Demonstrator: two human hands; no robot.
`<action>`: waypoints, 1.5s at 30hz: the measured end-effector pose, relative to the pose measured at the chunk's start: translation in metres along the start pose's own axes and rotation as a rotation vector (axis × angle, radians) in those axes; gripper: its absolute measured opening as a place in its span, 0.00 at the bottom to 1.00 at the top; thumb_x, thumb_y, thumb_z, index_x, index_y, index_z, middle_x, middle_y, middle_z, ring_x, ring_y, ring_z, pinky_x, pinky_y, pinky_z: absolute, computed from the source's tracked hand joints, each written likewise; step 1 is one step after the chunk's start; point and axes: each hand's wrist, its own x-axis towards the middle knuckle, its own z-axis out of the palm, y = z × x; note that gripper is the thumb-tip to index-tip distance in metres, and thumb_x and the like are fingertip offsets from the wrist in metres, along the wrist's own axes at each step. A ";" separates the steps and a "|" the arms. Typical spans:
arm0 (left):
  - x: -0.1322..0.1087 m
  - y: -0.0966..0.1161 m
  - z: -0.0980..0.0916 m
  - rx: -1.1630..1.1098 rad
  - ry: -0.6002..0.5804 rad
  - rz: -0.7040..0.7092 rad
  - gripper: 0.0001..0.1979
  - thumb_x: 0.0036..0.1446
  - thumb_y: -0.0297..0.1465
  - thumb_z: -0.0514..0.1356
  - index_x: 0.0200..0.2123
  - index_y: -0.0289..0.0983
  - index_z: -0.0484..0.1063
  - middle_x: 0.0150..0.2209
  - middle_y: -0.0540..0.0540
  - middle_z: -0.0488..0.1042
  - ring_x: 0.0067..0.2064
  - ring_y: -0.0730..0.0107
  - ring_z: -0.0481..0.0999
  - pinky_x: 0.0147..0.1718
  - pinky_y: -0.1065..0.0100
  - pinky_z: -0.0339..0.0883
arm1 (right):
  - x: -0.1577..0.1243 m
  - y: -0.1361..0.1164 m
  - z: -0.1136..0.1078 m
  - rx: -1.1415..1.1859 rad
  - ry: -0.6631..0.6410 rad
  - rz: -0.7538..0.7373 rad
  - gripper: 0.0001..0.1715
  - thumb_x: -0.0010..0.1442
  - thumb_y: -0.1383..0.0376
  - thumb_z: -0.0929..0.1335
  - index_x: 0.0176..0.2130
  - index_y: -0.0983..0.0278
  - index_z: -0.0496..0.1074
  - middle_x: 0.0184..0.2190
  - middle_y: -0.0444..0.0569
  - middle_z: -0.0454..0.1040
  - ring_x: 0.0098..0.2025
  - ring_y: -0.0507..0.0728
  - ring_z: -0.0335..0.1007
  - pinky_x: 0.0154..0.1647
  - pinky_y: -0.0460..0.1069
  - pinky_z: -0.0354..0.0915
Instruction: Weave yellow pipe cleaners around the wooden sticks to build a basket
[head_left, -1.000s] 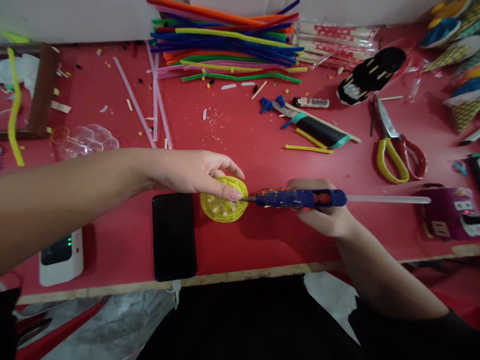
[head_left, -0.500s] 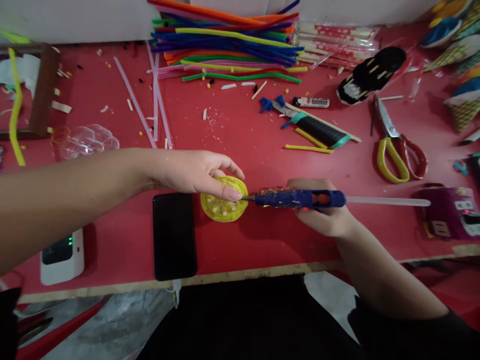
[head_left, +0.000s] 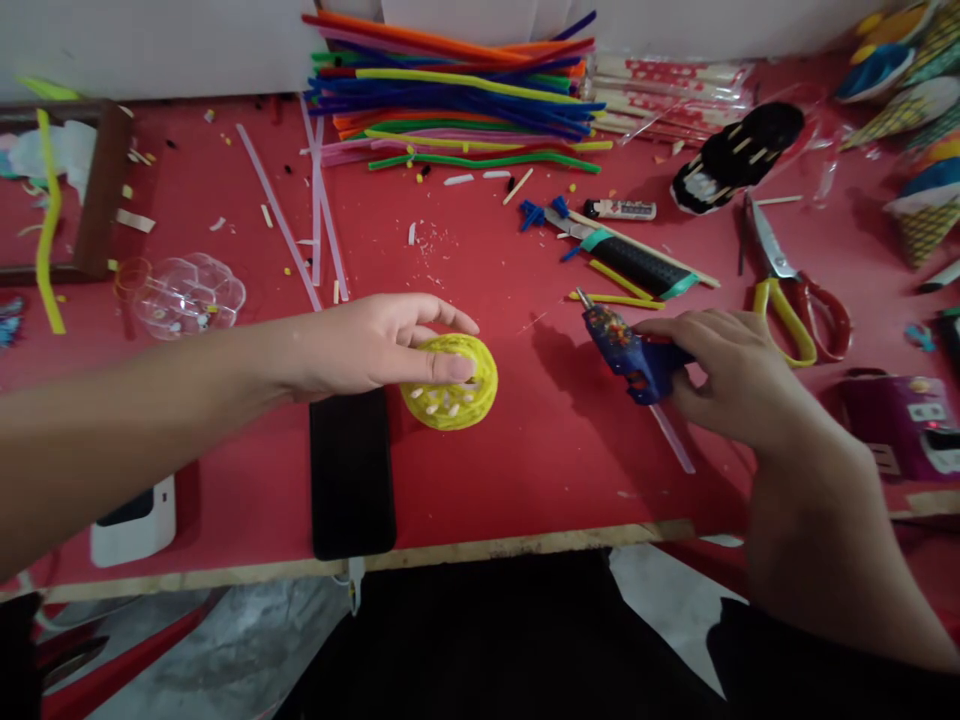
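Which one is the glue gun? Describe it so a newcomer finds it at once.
On the red table, look to the near right, where the right hand grips the glue gun. It is a small dark blue tool speckled with coloured spots, its metal nozzle aimed up and left, a clear glue stick trailing from its back. The nearby black-handled knife lies unheld.
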 end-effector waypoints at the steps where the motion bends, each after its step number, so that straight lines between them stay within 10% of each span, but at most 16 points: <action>1: -0.003 -0.001 0.003 -0.012 0.033 0.036 0.17 0.51 0.32 0.73 0.45 0.40 0.78 0.39 0.44 0.87 0.38 0.56 0.88 0.32 0.64 0.80 | -0.001 0.009 0.002 -0.010 -0.004 -0.019 0.28 0.49 0.75 0.64 0.49 0.57 0.74 0.37 0.53 0.82 0.40 0.65 0.78 0.43 0.60 0.66; 12: -0.017 -0.018 0.053 -0.114 0.283 0.415 0.20 0.56 0.29 0.71 0.49 0.42 0.68 0.46 0.44 0.83 0.42 0.62 0.86 0.35 0.66 0.82 | 0.018 0.067 0.014 0.206 -0.057 -0.116 0.14 0.64 0.65 0.68 0.42 0.52 0.84 0.51 0.55 0.81 0.63 0.63 0.70 0.64 0.63 0.63; 19: -0.014 -0.039 0.052 -0.146 0.536 0.533 0.21 0.58 0.36 0.72 0.50 0.43 0.69 0.51 0.42 0.81 0.50 0.55 0.84 0.43 0.58 0.82 | 0.009 0.058 0.014 0.217 -0.094 -0.069 0.39 0.52 0.82 0.61 0.54 0.55 0.80 0.60 0.56 0.76 0.71 0.62 0.64 0.70 0.64 0.62; 28: -0.014 -0.054 0.055 -0.108 0.658 0.662 0.21 0.58 0.40 0.73 0.50 0.45 0.68 0.53 0.45 0.78 0.55 0.58 0.79 0.51 0.58 0.78 | 0.042 -0.062 -0.028 0.243 0.300 0.216 0.08 0.66 0.67 0.69 0.44 0.57 0.77 0.42 0.53 0.80 0.41 0.60 0.78 0.43 0.56 0.73; 33: -0.016 -0.061 0.060 -0.067 0.685 0.686 0.24 0.57 0.42 0.72 0.51 0.46 0.67 0.49 0.46 0.76 0.49 0.62 0.80 0.48 0.60 0.78 | 0.064 -0.128 -0.013 0.553 0.194 0.038 0.05 0.68 0.64 0.70 0.39 0.54 0.78 0.36 0.46 0.81 0.40 0.58 0.79 0.45 0.56 0.75; 45: -0.011 -0.077 0.068 0.173 0.653 0.819 0.26 0.59 0.34 0.71 0.57 0.42 0.65 0.52 0.42 0.74 0.50 0.62 0.81 0.47 0.62 0.79 | 0.053 -0.129 0.033 0.605 0.423 -0.130 0.11 0.64 0.70 0.73 0.47 0.60 0.76 0.36 0.46 0.80 0.35 0.53 0.77 0.37 0.51 0.76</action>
